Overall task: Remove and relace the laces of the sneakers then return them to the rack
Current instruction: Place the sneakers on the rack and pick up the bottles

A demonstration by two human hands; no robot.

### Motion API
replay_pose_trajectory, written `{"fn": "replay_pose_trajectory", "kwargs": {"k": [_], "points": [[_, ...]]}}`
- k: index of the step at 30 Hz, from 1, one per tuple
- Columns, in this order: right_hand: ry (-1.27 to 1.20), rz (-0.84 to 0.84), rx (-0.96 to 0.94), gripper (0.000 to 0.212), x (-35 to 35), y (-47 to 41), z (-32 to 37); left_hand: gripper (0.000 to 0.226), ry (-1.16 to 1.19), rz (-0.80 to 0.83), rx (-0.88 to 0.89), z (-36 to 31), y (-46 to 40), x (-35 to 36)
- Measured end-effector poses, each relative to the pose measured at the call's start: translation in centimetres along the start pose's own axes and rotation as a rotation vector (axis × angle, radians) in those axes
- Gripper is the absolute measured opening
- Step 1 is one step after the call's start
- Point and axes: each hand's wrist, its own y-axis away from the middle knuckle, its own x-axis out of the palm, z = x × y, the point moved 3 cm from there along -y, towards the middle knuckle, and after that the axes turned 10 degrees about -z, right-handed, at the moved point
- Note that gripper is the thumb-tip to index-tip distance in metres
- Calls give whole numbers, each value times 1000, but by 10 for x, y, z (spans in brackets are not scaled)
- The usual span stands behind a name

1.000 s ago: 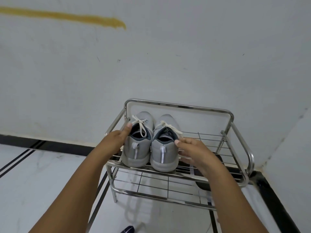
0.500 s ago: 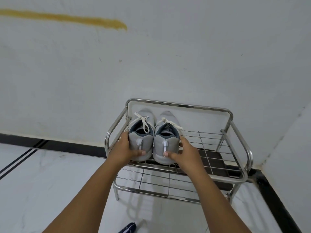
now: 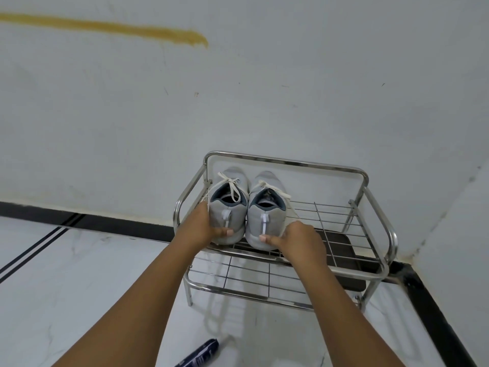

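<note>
white marble floor (image 3: 79, 274), steel rack (image 3: 285, 165) against wall — left grip (image 3: 201, 229), right grip (image 3: 296, 239) each grasping a sneaker heel

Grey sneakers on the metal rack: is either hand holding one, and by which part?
Yes. The left hand grips the left grey sneaker at its heel; the right hand grips the right grey sneaker at its heel.

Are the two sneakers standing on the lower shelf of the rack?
No, both sneakers stand on the top shelf of the rack.
</note>
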Motion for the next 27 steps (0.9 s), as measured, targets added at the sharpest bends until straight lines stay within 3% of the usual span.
{"fn": "replay_pose_trajectory", "kwargs": {"k": [3,6,9,16,20,22,27], "points": [[-15,159,52,57,8,14,18,64,-151,24,-59,-3,12,-22],[-157,326,-9,45,23,32,43,33,83,109,-91,-1,22,-46],[-223,439,-79,39,40,59,65,28,220,240,-111,18,43,-64],[-121,608,20,40,169,135,53,20,-91,175,-368,204,102,-46],[-135,761,330,25,256,177,20,13,-188,126,-540,301,141,-12],[-207,775,495,24,286,188,5,17,-227,138,-585,327,156,8],[-284,649,733,52,339,187,-28,68,-277,150,-686,351,170,54]]}}
